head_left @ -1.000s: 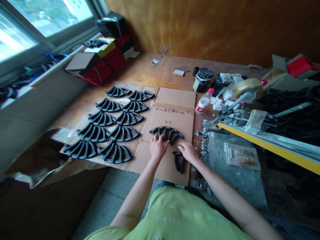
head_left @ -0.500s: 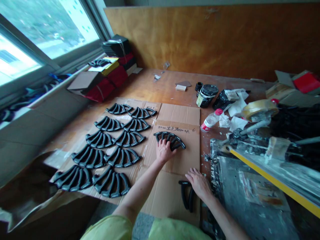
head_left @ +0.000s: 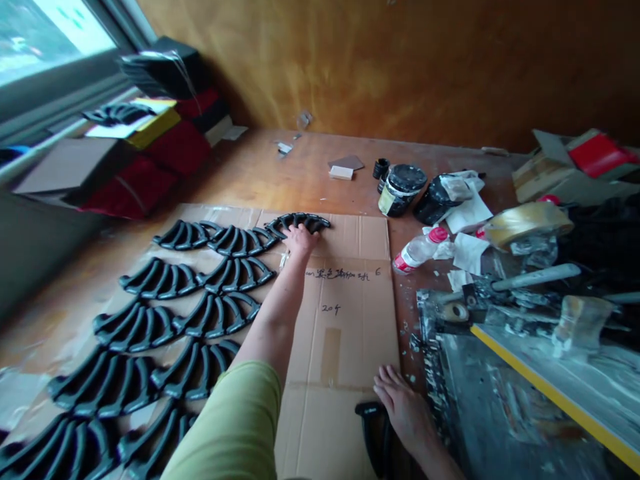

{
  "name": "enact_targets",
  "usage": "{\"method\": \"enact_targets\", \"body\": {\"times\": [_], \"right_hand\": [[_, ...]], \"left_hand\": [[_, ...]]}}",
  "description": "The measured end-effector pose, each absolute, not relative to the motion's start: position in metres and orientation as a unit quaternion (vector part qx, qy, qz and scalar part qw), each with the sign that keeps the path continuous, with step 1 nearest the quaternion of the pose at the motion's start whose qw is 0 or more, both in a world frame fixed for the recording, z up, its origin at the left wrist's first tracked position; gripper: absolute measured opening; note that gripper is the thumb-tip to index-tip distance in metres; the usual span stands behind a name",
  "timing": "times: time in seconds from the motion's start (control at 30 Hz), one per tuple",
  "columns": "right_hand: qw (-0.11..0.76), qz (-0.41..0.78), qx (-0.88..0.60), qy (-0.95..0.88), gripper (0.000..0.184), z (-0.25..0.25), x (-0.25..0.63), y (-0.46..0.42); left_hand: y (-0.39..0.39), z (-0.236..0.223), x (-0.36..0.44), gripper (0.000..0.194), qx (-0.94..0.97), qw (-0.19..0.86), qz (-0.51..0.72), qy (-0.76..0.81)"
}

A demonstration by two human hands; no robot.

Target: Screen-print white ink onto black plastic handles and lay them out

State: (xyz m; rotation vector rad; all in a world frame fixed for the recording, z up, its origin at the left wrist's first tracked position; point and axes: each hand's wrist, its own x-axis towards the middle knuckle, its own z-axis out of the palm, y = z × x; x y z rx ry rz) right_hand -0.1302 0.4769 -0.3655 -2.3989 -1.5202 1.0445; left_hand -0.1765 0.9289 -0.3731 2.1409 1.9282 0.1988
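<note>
My left hand [head_left: 300, 240] rests over a black arched moulded part [head_left: 300, 222], fingers on it, at the far edge of the cardboard sheet [head_left: 345, 340]. That part lies at the right end of the top row of several matching fan-shaped black parts [head_left: 220, 313]. My right hand [head_left: 403, 417] lies flat and open at the near right edge of the cardboard. Just left of it is a narrow black curved piece [head_left: 373, 433], partly cut off by the bottom of the view. Handwritten black marks cross the cardboard.
A black-lidded paint tin [head_left: 403, 190], a plastic bottle [head_left: 419, 251], crumpled tissues and a tape roll [head_left: 527, 223] sit on the wooden table [head_left: 280, 167] right of the cardboard. A paint-stained frame with a yellow edge [head_left: 545, 387] lies at the right.
My left hand has carried the arched part away from me, from the middle of the cardboard to the top row. My right hand stays near the narrow piece. The view has shifted.
</note>
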Motion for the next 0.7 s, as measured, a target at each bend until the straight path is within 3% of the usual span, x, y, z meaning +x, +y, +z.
{"method": "enact_targets", "body": {"times": [0.13, 0.33, 0.47, 0.6, 0.7], "right_hand": [[0.089, 0.343, -0.791, -0.499, 0.036, -0.356, -0.129, 0.477], [0.109, 0.353, -0.785, -0.497, 0.036, -0.346, -0.125, 0.478], [0.152, 0.369, -0.767, -0.503, 0.034, -0.339, -0.117, 0.467], [0.222, 0.282, -0.801, -0.479, 0.033, -0.316, -0.116, 0.430], [0.189, 0.270, -0.812, -0.482, 0.031, -0.303, -0.130, 0.398]], "left_hand": [[0.879, -0.389, -0.184, 0.074, 0.791, 0.119, 0.136, 0.585], [0.719, -0.408, -0.238, 0.055, 0.823, 0.224, 0.196, 0.484], [0.620, -0.386, -0.289, 0.047, 0.799, 0.319, 0.170, 0.481], [0.537, -0.360, -0.334, 0.040, 0.777, 0.379, 0.130, 0.486], [0.486, -0.352, -0.346, 0.035, 0.785, 0.421, 0.088, 0.445]]}}
